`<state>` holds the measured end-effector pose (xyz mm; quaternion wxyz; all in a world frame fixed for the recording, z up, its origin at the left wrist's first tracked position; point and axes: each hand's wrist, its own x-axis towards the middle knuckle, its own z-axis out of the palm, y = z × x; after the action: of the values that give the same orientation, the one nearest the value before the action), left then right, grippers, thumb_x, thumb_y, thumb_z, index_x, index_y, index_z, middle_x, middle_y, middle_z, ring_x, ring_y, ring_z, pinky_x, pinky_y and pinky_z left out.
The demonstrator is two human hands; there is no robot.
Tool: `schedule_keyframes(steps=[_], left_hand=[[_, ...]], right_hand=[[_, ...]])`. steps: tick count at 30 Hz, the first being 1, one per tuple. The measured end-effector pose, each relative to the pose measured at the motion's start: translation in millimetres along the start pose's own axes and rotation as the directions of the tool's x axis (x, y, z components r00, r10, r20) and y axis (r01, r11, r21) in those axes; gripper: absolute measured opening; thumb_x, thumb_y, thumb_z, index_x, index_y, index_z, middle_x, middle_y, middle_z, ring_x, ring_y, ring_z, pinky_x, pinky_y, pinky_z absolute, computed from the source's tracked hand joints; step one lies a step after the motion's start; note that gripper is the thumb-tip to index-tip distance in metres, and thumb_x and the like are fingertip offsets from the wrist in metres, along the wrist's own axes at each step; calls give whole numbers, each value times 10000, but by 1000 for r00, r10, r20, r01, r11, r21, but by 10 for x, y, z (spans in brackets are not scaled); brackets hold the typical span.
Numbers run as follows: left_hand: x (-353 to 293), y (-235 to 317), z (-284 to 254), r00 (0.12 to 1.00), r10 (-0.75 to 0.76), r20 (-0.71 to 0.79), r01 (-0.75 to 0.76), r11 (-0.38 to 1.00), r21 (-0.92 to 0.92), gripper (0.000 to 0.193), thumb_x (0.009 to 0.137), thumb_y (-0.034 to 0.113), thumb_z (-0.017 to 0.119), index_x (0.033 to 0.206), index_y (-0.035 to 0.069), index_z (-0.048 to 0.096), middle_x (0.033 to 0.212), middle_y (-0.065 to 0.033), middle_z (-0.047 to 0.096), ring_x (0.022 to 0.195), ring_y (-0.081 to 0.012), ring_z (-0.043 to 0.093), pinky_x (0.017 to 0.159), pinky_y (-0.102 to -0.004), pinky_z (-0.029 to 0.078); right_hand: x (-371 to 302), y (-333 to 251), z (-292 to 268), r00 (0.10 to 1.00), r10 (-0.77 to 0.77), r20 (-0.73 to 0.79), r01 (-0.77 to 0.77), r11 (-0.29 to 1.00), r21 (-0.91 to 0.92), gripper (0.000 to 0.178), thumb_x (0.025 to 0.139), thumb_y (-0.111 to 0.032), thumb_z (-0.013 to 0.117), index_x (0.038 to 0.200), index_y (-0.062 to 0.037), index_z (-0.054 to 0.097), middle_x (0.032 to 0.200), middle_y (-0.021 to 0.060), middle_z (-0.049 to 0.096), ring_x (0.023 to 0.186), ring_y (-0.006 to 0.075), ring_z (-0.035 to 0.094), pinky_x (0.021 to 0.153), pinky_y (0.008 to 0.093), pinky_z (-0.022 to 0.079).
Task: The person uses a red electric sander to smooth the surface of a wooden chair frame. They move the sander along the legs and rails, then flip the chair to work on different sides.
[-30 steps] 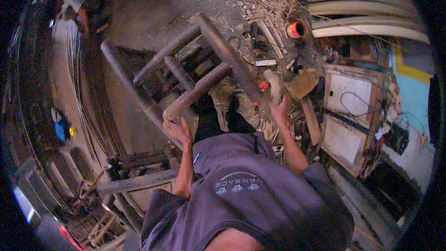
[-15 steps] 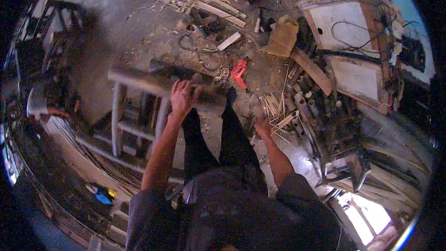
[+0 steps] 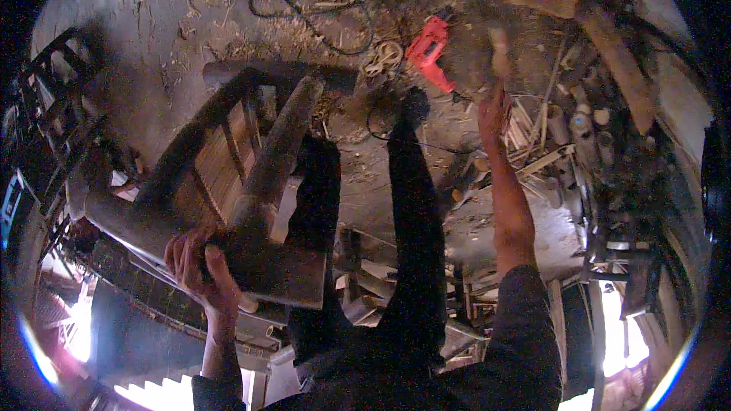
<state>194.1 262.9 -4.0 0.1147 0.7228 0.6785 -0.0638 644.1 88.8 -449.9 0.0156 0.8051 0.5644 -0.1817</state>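
Head view is showing the left hand [image 3: 202, 266] gripping a wooden frame [image 3: 244, 175] by its near end, fingers wrapped around a thick rail. The frame is stretching away over the dusty floor [image 3: 175, 38], its far crossbar lying near a red drill [image 3: 428, 47] and a black cable [image 3: 320, 30]. The right hand [image 3: 493, 110] is reaching out toward scrap sticks [image 3: 533, 137]; it is blurred, so I cannot tell its grip. Dark trouser legs are hiding the floor between the hands.
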Motion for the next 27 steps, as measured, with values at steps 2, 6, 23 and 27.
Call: schedule_keyframes(steps=[2, 6, 23, 27], left_hand=[[111, 66, -13, 997, 5, 75, -4, 1000, -12, 356, 900, 311, 431, 905, 38, 659, 885, -88, 655, 885, -293, 570, 914, -429, 367], [72, 129, 14, 988, -61, 143, 65, 998, -25, 428, 886, 344, 381, 842, 8, 642, 797, -112, 651, 824, -293, 582, 878, -460, 388], [24, -83, -37, 992, 105, -64, -114, 981, -154, 208, 775, 236, 625, 894, 71, 665, 831, -77, 663, 834, -251, 617, 898, -402, 387], [-39, -123, -30, 977, 83, -199, -122, 974, -192, 219, 755, 268, 669, 874, 85, 666, 812, -59, 662, 822, -213, 619, 880, -376, 388]], right_hand=[[174, -95, 386, 994, -26, 109, 5, 982, 187, 744, 851, -330, 620, 1422, -19, 259, 1373, 274, 374, 1252, 430, 382, 1031, 491, 334], [421, -755, 937, 893, 21, 450, -88, 988, 128, 737, 781, -348, 677, 1356, -4, 370, 1332, 273, 426, 1210, 416, 433, 1001, 490, 376], [782, -1516, -536, 806, 7, 592, 67, 992, -104, 664, 727, -438, 689, 1157, 32, 501, 1046, 255, 593, 959, 393, 598, 798, 466, 489], [660, -1961, -1439, 822, -132, 554, 174, 984, -24, 555, 736, -460, 668, 1025, 11, 620, 913, 234, 651, 848, 400, 640, 719, 473, 509]])
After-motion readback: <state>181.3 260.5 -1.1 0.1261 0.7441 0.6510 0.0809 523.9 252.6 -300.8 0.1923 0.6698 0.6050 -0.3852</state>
